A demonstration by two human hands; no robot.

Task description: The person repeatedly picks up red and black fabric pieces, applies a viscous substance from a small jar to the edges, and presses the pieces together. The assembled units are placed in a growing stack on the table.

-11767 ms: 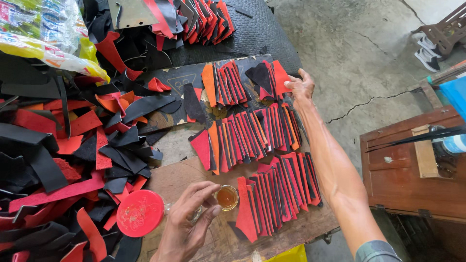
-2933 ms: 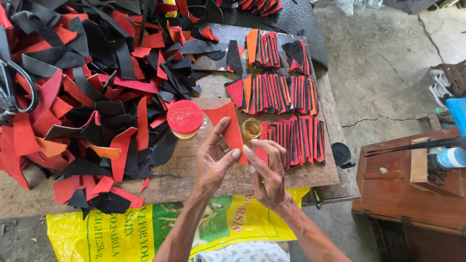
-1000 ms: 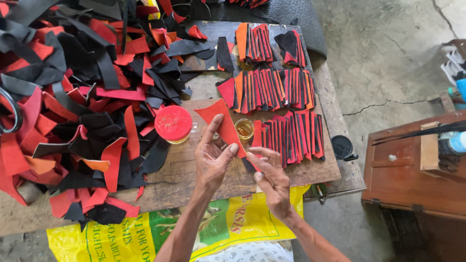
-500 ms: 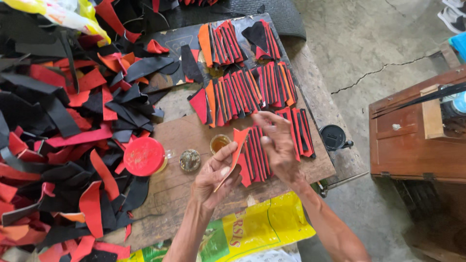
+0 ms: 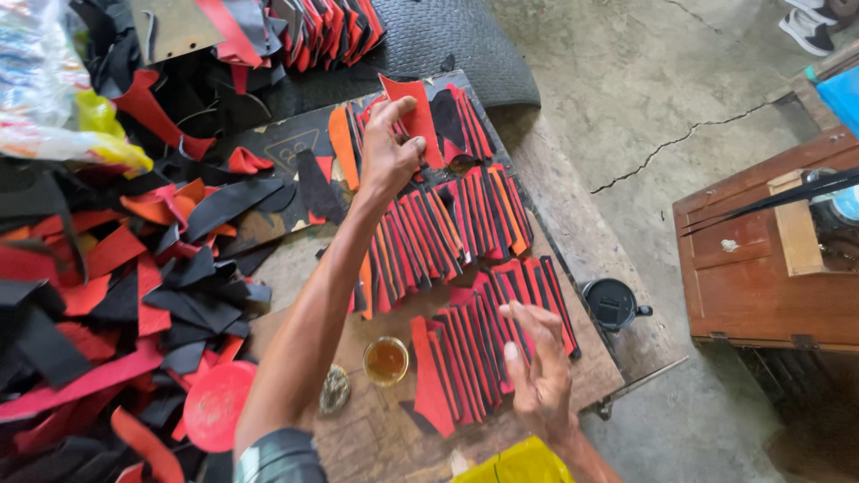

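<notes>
My left hand (image 5: 391, 154) reaches to the far end of the wooden board (image 5: 371, 443) and grips a red cut piece (image 5: 413, 118) over the farthest row of red and black pieces (image 5: 461, 125). Nearer to me, my right hand (image 5: 537, 358) hovers with spread fingers over the nearest row of overlapped pieces (image 5: 479, 344) and holds nothing. A small open jar of amber glue (image 5: 386, 360) stands on the board just left of that row. Another row (image 5: 438, 233) lies between the two hands.
A big heap of loose red and black pieces (image 5: 116, 295) covers the left side, with a red lid (image 5: 215, 404) at its edge. A round metal cap (image 5: 335, 390) lies by the jar. A black cup (image 5: 613, 304) and a wooden box (image 5: 769, 259) stand on the concrete floor to the right.
My left hand has carried the red piece from beside the glue jar out to the far row. My right hand has dropped back over the nearest row, and the camera has tilted.
</notes>
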